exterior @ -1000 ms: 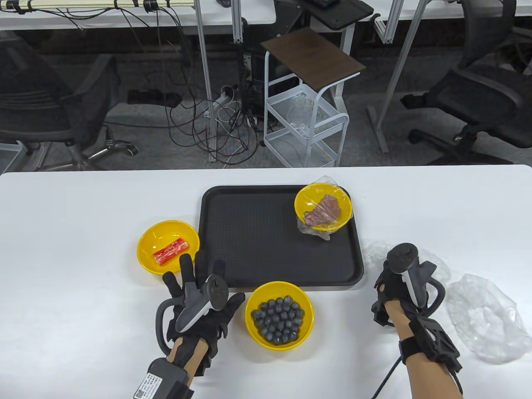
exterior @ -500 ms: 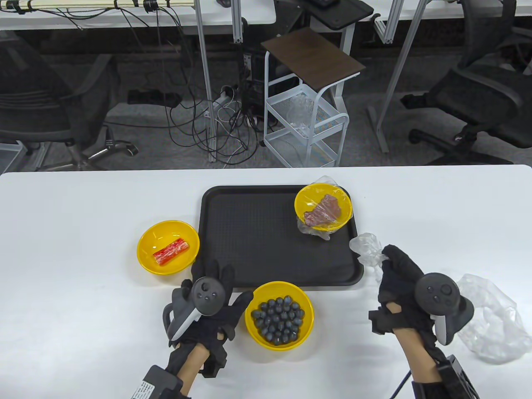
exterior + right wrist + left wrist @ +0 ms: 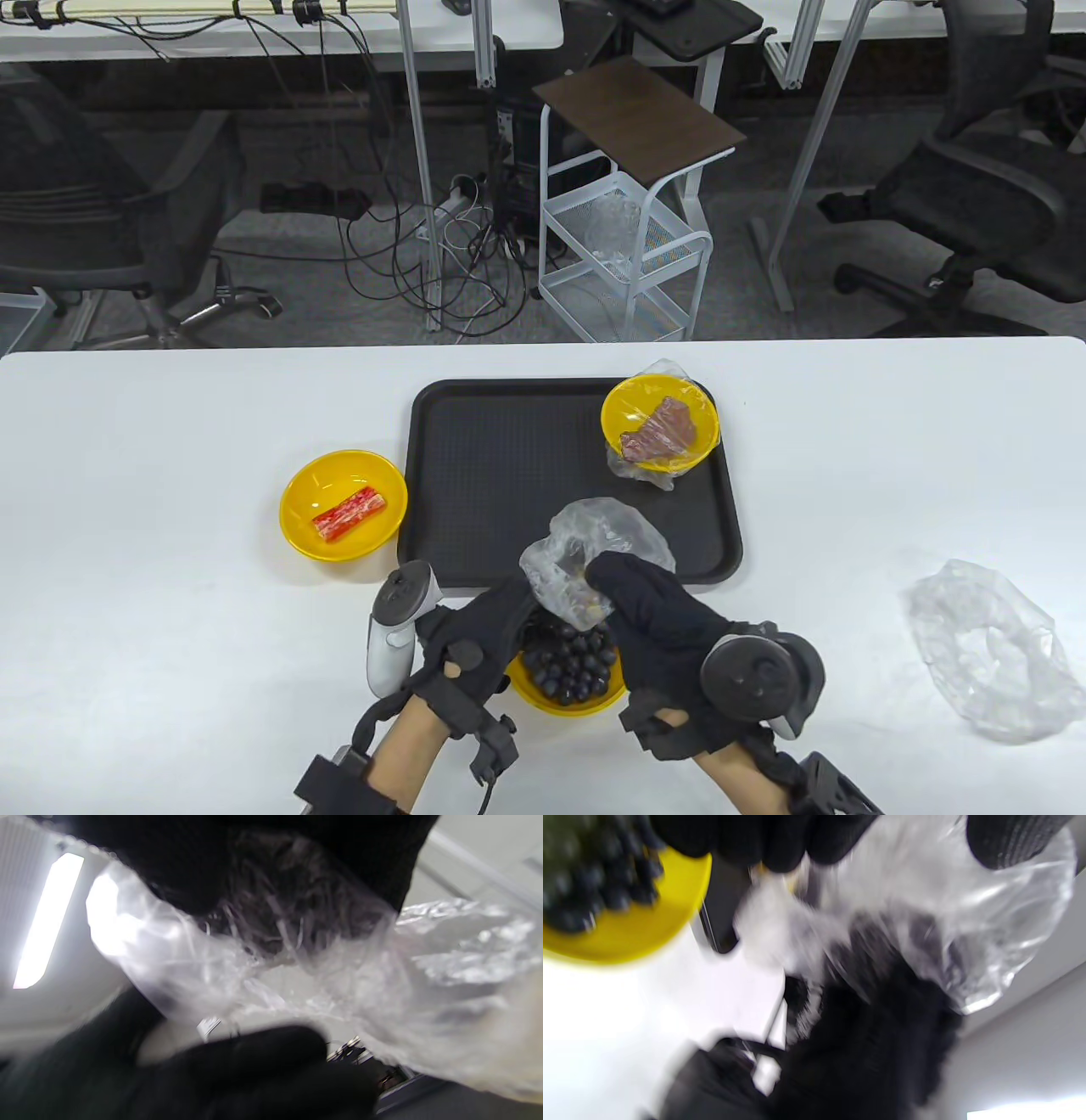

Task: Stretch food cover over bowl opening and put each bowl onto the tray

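Food cover pinched between both hands' fingers, above blueberry bowl.

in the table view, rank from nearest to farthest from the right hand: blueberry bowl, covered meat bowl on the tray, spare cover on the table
From the right hand:
1. Blueberry bowl: directly under both hands, near edge.
2. Covered meat bowl: tray's far right corner.
3. Spare cover: on the table, far right.
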